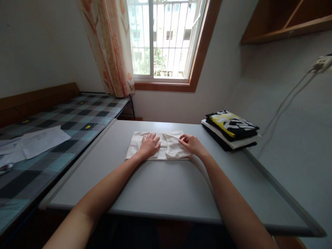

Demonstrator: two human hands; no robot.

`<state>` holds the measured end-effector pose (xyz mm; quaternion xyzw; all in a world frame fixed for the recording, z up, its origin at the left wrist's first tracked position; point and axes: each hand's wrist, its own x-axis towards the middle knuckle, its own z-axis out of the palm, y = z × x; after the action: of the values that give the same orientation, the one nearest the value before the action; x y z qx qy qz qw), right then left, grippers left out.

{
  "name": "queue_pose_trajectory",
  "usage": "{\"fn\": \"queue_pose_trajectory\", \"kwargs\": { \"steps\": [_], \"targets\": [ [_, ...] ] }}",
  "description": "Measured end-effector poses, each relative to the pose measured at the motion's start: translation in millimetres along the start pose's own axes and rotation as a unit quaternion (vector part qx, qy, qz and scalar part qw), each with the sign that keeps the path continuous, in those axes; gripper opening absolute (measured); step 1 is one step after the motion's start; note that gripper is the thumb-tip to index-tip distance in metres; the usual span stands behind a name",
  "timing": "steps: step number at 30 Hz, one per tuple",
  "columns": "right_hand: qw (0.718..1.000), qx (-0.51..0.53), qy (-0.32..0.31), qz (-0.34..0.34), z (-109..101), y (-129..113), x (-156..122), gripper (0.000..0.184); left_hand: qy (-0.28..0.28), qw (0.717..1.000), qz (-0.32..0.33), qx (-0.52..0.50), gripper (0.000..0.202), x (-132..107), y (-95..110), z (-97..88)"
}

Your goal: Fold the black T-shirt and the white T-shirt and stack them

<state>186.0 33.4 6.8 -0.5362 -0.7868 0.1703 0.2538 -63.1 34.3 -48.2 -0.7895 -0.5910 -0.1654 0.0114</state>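
A folded white T-shirt lies in a wide, low rectangle across the table, with its layers overlapping near the middle. My left hand rests flat on its left half, fingers spread. Over the right part is my right hand, its fingers bent and the thumb and index finger close together at the cloth. They appear to pinch the fabric, though the fingertips are partly hidden.
The pale grey table has a raised rim. Several folded garments are stacked at its back right, beside the wall. On the left stands a bed with a checked cover and papers. A window is ahead.
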Motion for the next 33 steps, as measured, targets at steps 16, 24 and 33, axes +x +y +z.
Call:
{"fn": "queue_pose_trajectory", "kwargs": {
  "steps": [16, 24, 33],
  "targets": [
    [0.971, -0.121, -0.122, -0.168, 18.7, -34.3, -28.5, 0.02, -0.033, 0.983, -0.079, -0.16, 0.029, 62.3, -3.2, -15.0],
    [0.969, -0.146, -0.133, -0.15, 13.4, -42.4, -28.4, 0.022, -0.017, 0.949, -0.135, -0.283, 0.01, 89.6, 17.2, -8.9],
    [0.977, -0.115, -0.043, -0.173, 27.8, -50.7, -27.5, 0.023, 0.004, 0.905, -0.19, -0.381, 0.026, 89.0, 13.9, -9.0]
  ]
}}
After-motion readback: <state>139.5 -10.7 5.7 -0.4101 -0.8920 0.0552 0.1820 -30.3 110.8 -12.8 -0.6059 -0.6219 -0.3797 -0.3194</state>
